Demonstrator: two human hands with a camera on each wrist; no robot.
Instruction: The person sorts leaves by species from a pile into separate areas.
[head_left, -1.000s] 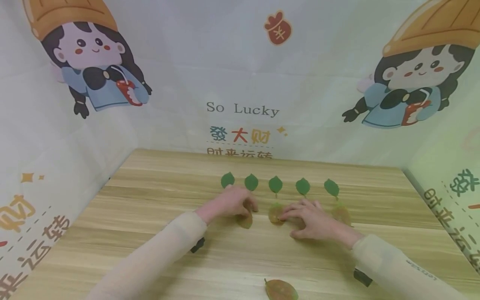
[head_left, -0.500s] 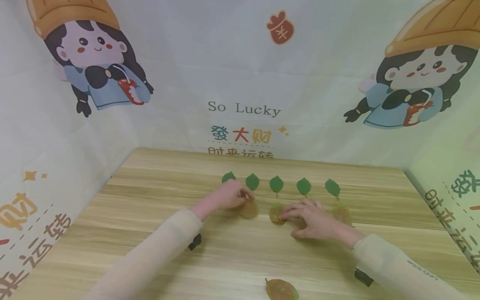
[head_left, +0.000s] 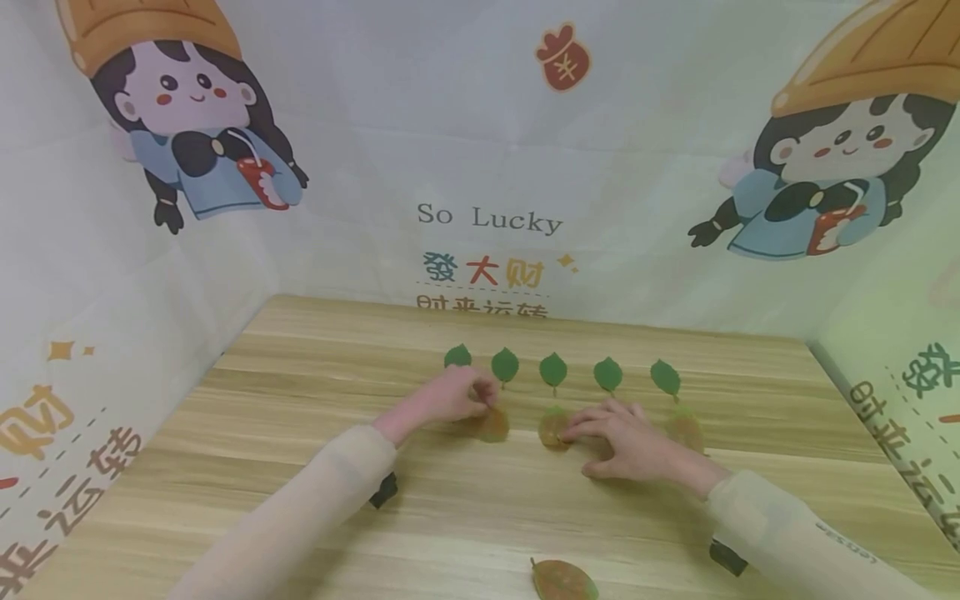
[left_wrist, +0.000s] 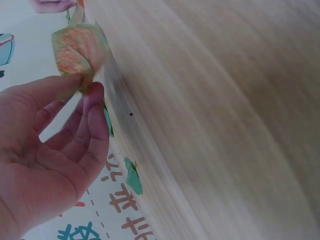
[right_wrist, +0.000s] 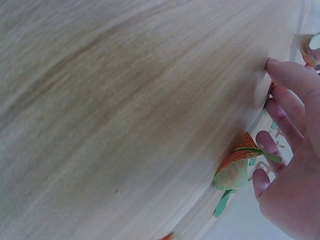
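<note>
Between thumb and fingertips, my left hand (head_left: 448, 394) pinches a leaf of mixed orange and green (left_wrist: 80, 50) by one end. That leaf is raised off the table in the left wrist view. My right hand (head_left: 626, 437) rests with spread, loosely bent fingers, its fingertips on the edge of a second orange-green leaf (head_left: 553, 428). Partly behind the right wrist lies a third such leaf (head_left: 686, 427), seen curled in the right wrist view (right_wrist: 234, 162). Beyond the hands runs a row of several green leaves (head_left: 553, 368); the leftmost green leaf (head_left: 457, 356) is partly covered by the left hand.
Another orange-brown leaf (head_left: 564, 579) lies by the near edge of the wooden table (head_left: 315, 350). Printed white cloth (head_left: 360, 167) hangs behind the table and at both sides. Dark straps or devices (head_left: 383, 490) show under the wrists.
My left hand has drawn slightly back to the left, and the leaf it pinches has shifted and shows more of its surface. The right hand stays in place.
</note>
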